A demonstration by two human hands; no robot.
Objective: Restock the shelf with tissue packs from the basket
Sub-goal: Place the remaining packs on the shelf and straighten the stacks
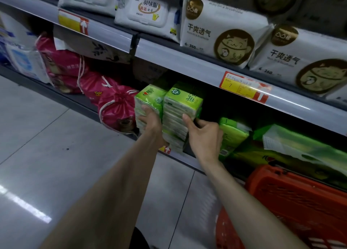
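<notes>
Two tall green tissue packs stand side by side at the front of the bottom shelf (187,160). My left hand (151,121) grips the left tissue pack (150,102) on its front face. My right hand (203,134) holds the right tissue pack (183,105), thumb on its front and fingers around its right side. A smaller green pack (233,134) lies on the shelf just right of my right hand. The red basket (293,201) sits on the floor at the lower right; its inside is not visible.
Pink drawstring bags (116,107) crowd the bottom shelf left of the green packs. More green and clear wrapped packs (300,151) lie further right. The upper shelf edge (197,68) with a yellow price tag (242,88) overhangs. White cat-print packs (225,30) sit above. Grey tiled floor (47,145) spreads left.
</notes>
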